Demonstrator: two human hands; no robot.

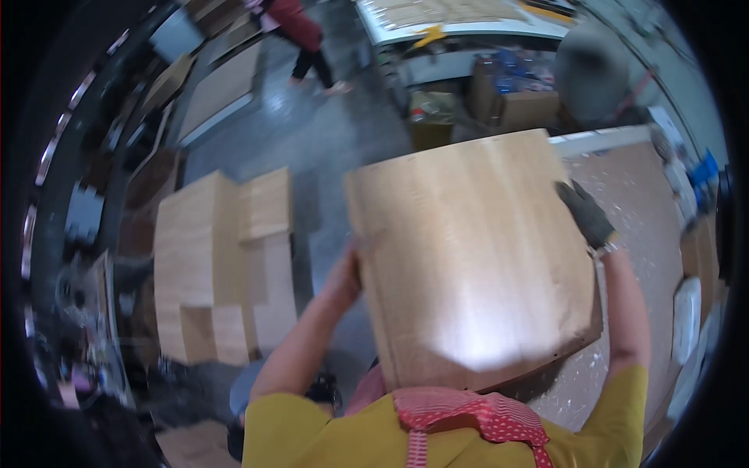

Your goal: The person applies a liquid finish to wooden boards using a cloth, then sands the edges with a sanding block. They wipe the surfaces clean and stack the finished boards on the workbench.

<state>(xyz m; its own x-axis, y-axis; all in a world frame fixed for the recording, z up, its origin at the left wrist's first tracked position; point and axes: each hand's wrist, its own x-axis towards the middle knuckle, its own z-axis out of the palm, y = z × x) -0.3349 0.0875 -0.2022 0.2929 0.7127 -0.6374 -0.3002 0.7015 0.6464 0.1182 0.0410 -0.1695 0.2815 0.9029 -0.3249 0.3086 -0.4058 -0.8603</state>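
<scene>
A large, light-coloured wooden panel (468, 234) with a glossy face is held in front of my body. A narrow strip along its left side and an edge below show some depth, but I cannot tell whether it is part of a box. My left hand (345, 273), slightly blurred, grips the panel's left edge, its fingers partly hidden behind the wood. My right hand (587, 214), in a dark grey glove, is closed on the right edge, with fingertips reaching over its upper part. Beneath the panel's right side lies a brown work table (632, 210) strewn with pale flecks.
Stacked wooden pieces (187, 249) stand on the left. A person (300, 39) walks across the grey floor (312, 125) farther off. Beyond the panel are a cardboard box (530, 109), an olive bin (431, 117) and another table (452, 35). White packages (686, 320) line the right.
</scene>
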